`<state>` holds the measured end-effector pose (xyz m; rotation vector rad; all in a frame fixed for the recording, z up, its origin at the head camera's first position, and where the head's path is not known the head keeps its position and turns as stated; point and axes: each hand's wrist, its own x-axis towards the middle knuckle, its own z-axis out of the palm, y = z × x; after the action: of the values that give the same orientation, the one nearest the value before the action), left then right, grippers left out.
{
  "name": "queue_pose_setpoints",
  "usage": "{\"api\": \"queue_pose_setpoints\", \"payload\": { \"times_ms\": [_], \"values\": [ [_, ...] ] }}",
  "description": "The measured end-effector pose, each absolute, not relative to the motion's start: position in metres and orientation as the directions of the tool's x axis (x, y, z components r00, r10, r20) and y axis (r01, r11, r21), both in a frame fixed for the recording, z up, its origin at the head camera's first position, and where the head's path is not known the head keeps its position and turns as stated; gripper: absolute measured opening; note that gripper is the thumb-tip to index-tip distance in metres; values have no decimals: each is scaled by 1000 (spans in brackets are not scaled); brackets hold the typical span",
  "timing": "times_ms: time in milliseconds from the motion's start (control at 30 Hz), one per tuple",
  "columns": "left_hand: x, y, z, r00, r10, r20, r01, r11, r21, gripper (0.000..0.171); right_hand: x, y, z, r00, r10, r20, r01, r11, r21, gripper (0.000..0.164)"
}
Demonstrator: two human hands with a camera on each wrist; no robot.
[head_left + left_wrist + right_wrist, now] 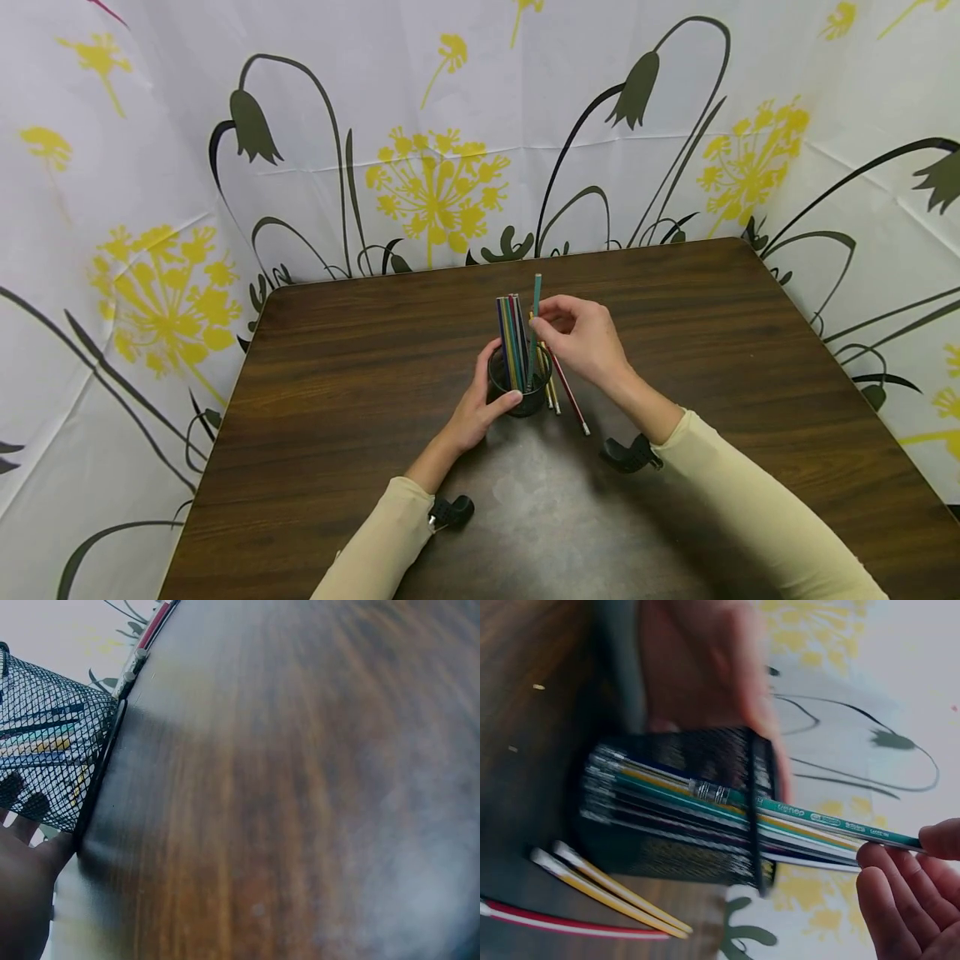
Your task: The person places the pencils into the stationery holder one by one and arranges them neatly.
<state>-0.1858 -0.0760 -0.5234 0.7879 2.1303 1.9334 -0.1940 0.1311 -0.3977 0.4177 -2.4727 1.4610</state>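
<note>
A black mesh pencil cup (532, 406) stands on the table, several colored pencils (510, 333) leaning in it. My left hand (474, 410) grips the cup from its left side, the thumb across the near side. With thumb and fingertips my right hand (588, 340) pinches the upper part of a teal-green pencil (810, 815), whose lower end is inside the cup. In the right wrist view its eraser end points down toward the cup's bottom. Part of the left hand (26, 877) shows at the cup in the left wrist view.
Two yellow pencils (607, 889) and a red pencil (572, 392) lie on the table just right of the cup. The dark wood table (360, 375) reaches back to a white curtain (315, 192) with flower prints.
</note>
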Motion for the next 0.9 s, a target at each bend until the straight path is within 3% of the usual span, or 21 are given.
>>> {"api": "queue_pose_setpoints", "payload": {
  "times_ms": [433, 900],
  "values": [
    [-172, -76, -485, -837, 515, 182, 252, 69, 965, 77, -179, 118, -429, -918, -205, 340, -396, 513, -762, 15],
    [-172, -76, -487, -850, 500, 167, 241, 86, 967, 77, -178, 118, -435, -906, -218, 363, -422, 547, -723, 14]
  ]
}}
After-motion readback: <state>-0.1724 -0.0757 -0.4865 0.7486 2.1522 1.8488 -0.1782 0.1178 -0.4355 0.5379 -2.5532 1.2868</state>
